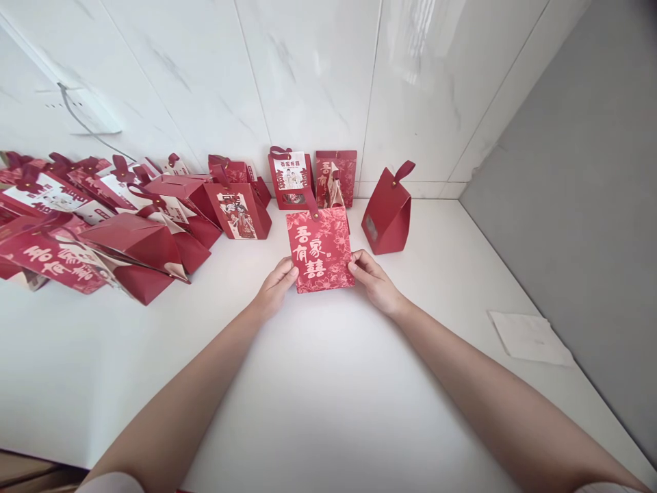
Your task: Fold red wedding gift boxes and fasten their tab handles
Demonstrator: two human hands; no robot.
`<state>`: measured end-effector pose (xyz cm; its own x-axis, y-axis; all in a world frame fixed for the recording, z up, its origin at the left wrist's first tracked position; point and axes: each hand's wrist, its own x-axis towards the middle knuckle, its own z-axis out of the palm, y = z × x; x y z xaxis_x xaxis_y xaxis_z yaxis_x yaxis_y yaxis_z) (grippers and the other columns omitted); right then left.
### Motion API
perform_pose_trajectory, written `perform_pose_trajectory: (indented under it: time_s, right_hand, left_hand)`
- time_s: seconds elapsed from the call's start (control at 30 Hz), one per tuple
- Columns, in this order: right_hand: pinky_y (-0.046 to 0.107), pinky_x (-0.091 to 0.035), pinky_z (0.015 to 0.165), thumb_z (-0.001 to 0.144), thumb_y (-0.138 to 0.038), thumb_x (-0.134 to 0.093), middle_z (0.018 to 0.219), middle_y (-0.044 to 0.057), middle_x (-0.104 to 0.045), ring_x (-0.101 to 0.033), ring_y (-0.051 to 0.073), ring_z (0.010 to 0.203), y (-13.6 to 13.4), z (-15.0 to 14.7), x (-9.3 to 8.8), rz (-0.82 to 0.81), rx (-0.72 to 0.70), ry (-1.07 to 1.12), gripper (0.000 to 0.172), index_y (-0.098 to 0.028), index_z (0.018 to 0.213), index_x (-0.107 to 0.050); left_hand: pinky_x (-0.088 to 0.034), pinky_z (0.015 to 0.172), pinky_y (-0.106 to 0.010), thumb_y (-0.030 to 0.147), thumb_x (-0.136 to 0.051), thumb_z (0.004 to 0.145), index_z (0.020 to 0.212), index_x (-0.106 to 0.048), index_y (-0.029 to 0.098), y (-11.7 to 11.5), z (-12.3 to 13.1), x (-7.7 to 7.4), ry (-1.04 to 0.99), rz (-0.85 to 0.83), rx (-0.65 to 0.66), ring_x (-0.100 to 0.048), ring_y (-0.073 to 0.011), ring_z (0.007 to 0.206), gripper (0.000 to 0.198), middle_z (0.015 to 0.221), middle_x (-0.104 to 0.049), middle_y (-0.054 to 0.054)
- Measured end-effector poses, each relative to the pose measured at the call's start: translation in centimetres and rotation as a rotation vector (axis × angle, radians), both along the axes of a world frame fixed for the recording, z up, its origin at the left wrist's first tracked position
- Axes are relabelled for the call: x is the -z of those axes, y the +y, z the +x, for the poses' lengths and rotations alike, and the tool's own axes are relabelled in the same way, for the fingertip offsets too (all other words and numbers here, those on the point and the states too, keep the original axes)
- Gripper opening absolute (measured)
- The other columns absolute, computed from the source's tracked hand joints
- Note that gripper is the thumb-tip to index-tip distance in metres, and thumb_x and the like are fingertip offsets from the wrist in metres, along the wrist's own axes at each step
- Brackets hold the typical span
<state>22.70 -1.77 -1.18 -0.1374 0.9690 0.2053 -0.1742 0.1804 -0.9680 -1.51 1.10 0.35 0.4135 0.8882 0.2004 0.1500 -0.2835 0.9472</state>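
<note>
A flat red gift box (321, 250) with white Chinese characters and a flower pattern lies on the white table (328, 397), held from both sides. My left hand (276, 286) pinches its lower left corner, thumb on top. My right hand (374, 279) grips its lower right edge in the same way. Both hands are closed on the box.
A folded red box (387, 213) with a strap stands just right of the held one. Two boxes (291, 179) lean against the tiled wall behind. A heap of several red boxes (118, 219) fills the left side. A white paper sheet (528, 337) lies at the right, near a grey wall.
</note>
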Motion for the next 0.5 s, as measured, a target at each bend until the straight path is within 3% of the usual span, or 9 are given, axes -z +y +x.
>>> perform_pose_trajectory:
  time_s: [0.5]
  right_hand:
    - [0.03,-0.043,0.078,0.087,-0.058,-0.062,0.086,-0.001,-0.053,-0.049,0.016,0.078,0.25,0.19,0.52,0.048,-0.011,0.005,0.036,-0.025,0.086,-0.048]
  left_hand:
    - [-0.037,0.113,-0.042,0.053,-0.047,0.095,0.119,-0.065,0.022,-0.1,0.12,0.31,0.028,0.049,-0.02,-0.051,-0.0268,0.125,0.043,0.129,-0.059,-0.01]
